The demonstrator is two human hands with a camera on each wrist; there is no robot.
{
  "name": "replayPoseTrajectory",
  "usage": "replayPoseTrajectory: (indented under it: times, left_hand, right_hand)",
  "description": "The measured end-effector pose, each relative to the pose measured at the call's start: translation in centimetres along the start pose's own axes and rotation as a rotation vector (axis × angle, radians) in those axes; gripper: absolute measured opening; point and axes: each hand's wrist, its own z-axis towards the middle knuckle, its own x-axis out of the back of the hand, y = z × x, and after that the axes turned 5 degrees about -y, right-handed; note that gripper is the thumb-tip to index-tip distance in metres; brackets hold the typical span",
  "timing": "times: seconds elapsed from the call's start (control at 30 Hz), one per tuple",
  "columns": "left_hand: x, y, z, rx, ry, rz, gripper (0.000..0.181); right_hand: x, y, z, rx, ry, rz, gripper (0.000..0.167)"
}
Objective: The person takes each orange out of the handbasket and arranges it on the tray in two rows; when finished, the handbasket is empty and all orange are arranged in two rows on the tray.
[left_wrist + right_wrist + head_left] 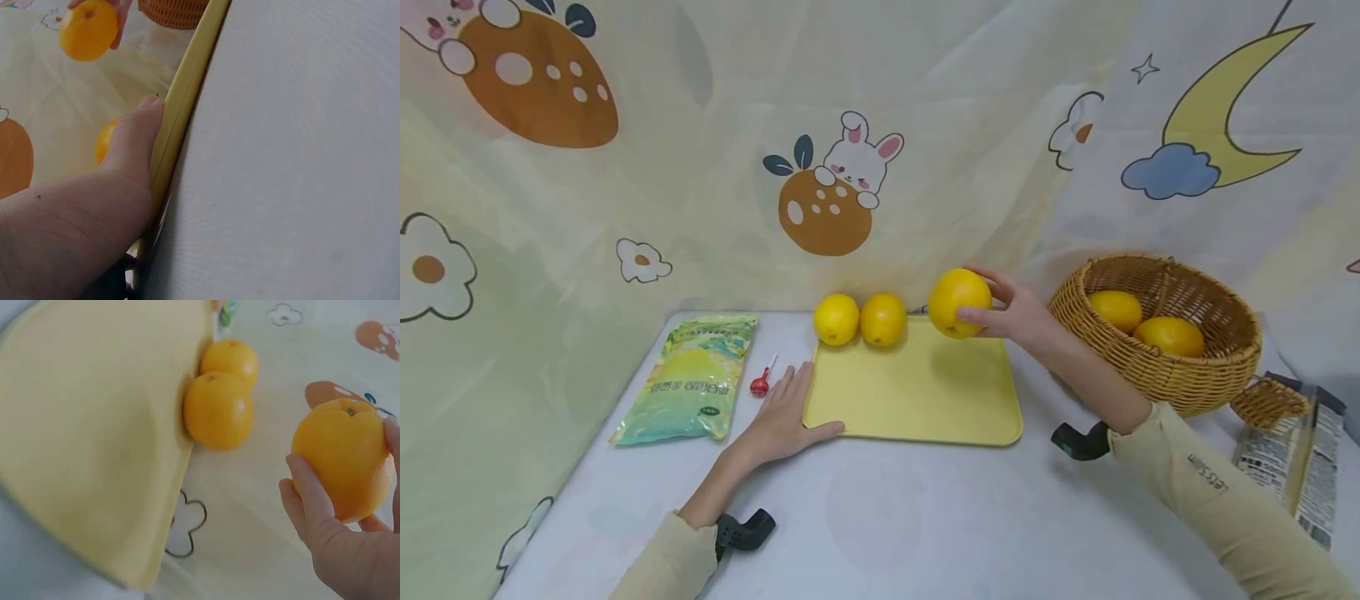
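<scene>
Head view: left of the yellow tray (pixel 917 396), I see a green packet (pixel 688 379), its upside-down print unreadable to me, then a red lollipop (pixel 760 386). The left hand (pixel 784 417) rests at the tray's near-left corner, grip spread wide. Two oranges (pixel 883 319) sit along its back edge. Near its back-right corner, the right hand's (pixel 1011 310) grip holds a raised orange (pixel 958 302), roundish without a clear long axis, hiding some fingers; the right wrist view shows its stem end upward. Right of the tray, a wicker basket (pixel 1187 387) partly hides two fruits (pixel 1171 336). Farther right, a pouch's (pixel 1326 467) print is too small.
</scene>
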Motion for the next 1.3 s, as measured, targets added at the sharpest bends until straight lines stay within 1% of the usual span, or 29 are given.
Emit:
replayPoseTrajectory:
  times: [0.17, 0.3, 0.33, 0.43, 0.53, 0.67, 0.8, 0.9, 0.97, 1.13, 1.2, 1.3]
  left_hand:
    - [0.2, 0.1, 0.0, -0.007, 0.005, 0.003, 0.114]
    - [0.2, 0.0, 0.0, -0.003, -0.002, 0.007, 0.114]
    - [0.2, 0.0, 0.0, -0.002, -0.003, 0.008, 0.114]
    - [0.1, 0.0, 0.1, -0.001, -0.004, 0.013, 0.114]
    - [0.1, -0.1, 0.1, -0.002, -0.004, 0.012, 0.114]
    - [0.1, -0.2, 0.1, -0.006, -0.001, 0.013, 0.114]
    - [0.1, -0.1, 0.2, -0.006, -0.001, 0.017, 0.114]
    - [0.1, -0.1, 0.2, 0.000, -0.003, 0.016, 0.114]
    - [0.1, -0.1, 0.2, 0.003, -0.004, 0.014, 0.114]
    - [0.1, 0.0, 0.1, 0.004, -0.006, 0.011, 0.114]
    - [0.1, 0.0, 0.1, 0.006, -0.007, 0.012, 0.114]
    - [0.2, 0.0, 0.1, 0.009, -0.010, 0.017, 0.114]
  right_hand:
    - [-1.4, 1.0, 1.6, 0.050, -0.005, 0.122, 0.072]
    - [-2.0, 2.0, 2.9, 0.066, -0.015, 0.188, 0.071]
    - [-2.0, 2.3, 3.3, 0.066, -0.016, 0.190, 0.071]
    - [-1.9, 3.1, 4.2, 0.065, -0.016, 0.149, 0.071]
    - [-1.9, 4.0, 5.0, 0.064, -0.010, 0.062, 0.072]
    - [-2.2, 4.7, 5.8, 0.038, -0.004, -0.008, 0.071]
    - [-2.6, 5.2, 6.3, -0.002, 0.021, 0.003, 0.070]
    - [-2.8, 5.3, 6.4, -0.013, 0.037, 0.028, 0.073]
    - [-2.9, 4.8, 6.1, -0.021, 0.036, 0.039, 0.075]
    - [-3.1, 5.4, 6.4, -0.025, 0.042, 0.033, 0.075]
    - [-3.1, 6.2, 6.8, -0.019, 0.050, 0.020, 0.076]
    - [-3.1, 6.3, 6.8, -0.031, 0.060, -0.004, 0.078]
